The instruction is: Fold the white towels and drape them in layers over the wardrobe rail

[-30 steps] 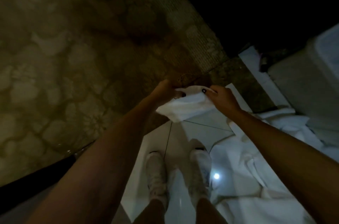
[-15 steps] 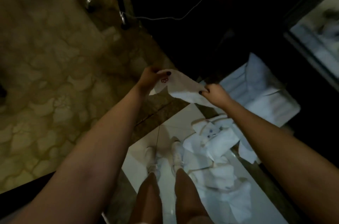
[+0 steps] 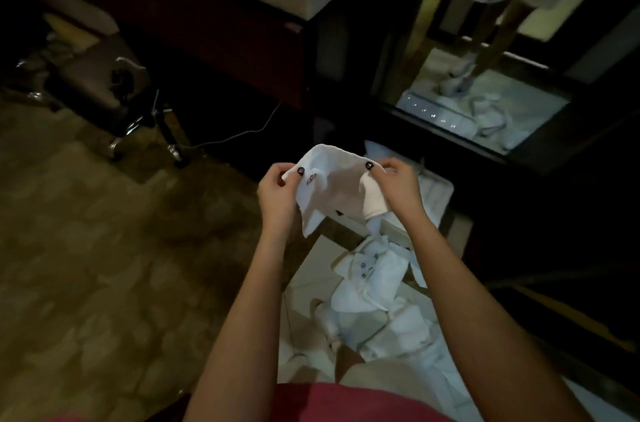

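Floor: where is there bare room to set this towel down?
Bare: carpet left of the left hand, between chair and tile. A narrow tile strip left of the towel pile. Crowded: below the right hand, where the pile lies.

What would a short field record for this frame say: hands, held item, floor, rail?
white towel: held up between both hands, looks partly folded, small red mark near left thumb
left hand: pinches the towel's left top edge
right hand: pinches its right top edge
floor pile: more white towels, crumpled, below the hands
wardrobe rail: not in view
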Motion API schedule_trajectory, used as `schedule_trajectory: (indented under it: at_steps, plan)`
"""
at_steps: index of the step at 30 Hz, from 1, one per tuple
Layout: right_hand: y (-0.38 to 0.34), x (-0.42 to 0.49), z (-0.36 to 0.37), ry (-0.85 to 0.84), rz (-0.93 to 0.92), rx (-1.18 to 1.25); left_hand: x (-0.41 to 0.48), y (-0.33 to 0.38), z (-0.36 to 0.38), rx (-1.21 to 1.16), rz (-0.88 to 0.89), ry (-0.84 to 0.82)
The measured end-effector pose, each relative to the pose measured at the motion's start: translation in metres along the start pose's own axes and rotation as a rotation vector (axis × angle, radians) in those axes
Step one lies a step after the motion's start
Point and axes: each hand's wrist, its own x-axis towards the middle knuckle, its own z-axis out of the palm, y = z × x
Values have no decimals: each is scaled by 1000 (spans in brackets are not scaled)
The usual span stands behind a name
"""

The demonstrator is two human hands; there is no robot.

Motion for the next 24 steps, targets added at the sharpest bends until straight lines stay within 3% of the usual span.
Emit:
schedule_trajectory:
  at_steps: [3,7,16,21,24]
  plan:
    - [-2,-48,-37,155,60,62,-40,25,14,2,169,-152]
    - [-1,-123,-87,310,75,261,-90,52,38,36,320,-477]
    - [44,-268,-184,210,152,398,-205,76,104,78,418,-1029]
    - [95,-315,-240,559,188,339,-280,85,158,64,428,-1232]
    - [120,-342,-286,678,205,243,-332,91,198,64,431,-1295]
